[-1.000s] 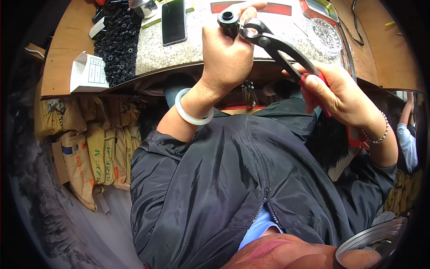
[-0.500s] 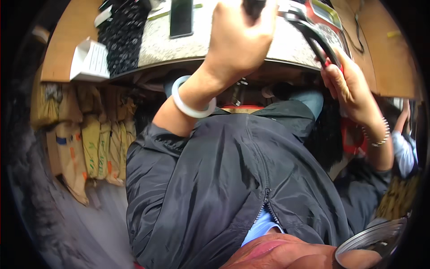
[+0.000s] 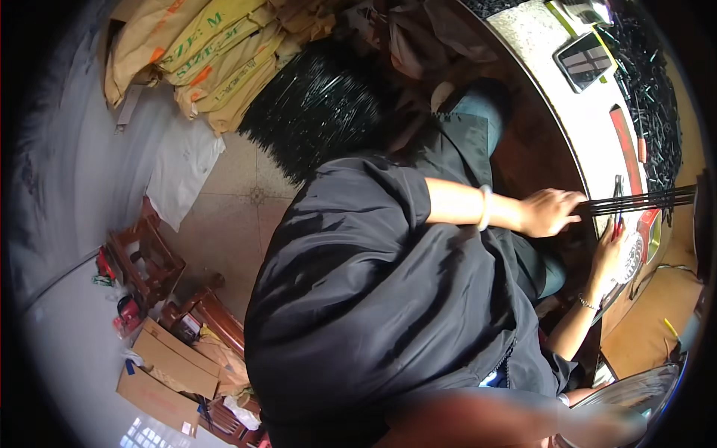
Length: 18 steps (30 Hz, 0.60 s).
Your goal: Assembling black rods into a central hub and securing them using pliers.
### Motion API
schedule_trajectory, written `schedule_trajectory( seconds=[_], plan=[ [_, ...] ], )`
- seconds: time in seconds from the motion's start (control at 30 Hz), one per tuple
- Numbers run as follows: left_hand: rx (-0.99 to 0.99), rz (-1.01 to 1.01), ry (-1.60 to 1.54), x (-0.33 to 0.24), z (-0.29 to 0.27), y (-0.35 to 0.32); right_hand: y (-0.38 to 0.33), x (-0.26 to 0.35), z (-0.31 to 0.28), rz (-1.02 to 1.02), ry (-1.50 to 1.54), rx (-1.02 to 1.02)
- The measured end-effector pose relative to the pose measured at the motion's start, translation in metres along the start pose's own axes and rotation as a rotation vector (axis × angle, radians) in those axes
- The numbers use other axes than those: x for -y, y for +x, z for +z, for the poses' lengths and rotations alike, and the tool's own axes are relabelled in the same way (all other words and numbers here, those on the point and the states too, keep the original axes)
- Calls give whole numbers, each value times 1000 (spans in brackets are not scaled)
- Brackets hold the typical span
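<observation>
My left hand (image 3: 549, 211), with a white bangle on its wrist, is closed around one end of a bundle of thin black rods (image 3: 642, 199) that reaches right across the speckled table top (image 3: 556, 112). Just below it, my right hand (image 3: 609, 255), with a bead bracelet, holds red-handled pliers (image 3: 618, 213) upright against the table edge, their dark jaws close to the rods. A black jacket covers my body and hides my lap.
A dark phone (image 3: 584, 60) and a heap of small black parts (image 3: 661, 112) lie on the table. A large bundle of black rods (image 3: 321, 104), yellow sacks (image 3: 202, 52), wooden stools (image 3: 149, 257) and cardboard boxes (image 3: 164, 366) are on the floor to my left.
The view has swung left and down toward the floor. My left hand no longer holds the round black piece and now grips black rods. My right hand has lowered the pliers to the table edge.
</observation>
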<state>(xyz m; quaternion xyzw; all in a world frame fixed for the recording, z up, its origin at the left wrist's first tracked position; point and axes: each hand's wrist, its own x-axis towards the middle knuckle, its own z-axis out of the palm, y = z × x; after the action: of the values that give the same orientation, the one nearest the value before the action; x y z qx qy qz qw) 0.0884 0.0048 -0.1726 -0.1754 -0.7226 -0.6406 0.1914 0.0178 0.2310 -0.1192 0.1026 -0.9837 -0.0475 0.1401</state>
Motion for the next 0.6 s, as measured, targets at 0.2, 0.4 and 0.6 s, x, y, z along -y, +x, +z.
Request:
schedule_trajectory(
  seconds=[0.2, 0.4, 0.6],
  plan=[
    [-15, 41, 56, -51, -143, 54, 4, -8, 9, 25, 163, 98],
    [-387, -150, 963, -87, -400, -55, 14, 17, -11, -177, -151, -120],
    [-197, -825, 1079, 47, -338, -296, 5, -4, 16, -102, 0, -135]
  ],
)
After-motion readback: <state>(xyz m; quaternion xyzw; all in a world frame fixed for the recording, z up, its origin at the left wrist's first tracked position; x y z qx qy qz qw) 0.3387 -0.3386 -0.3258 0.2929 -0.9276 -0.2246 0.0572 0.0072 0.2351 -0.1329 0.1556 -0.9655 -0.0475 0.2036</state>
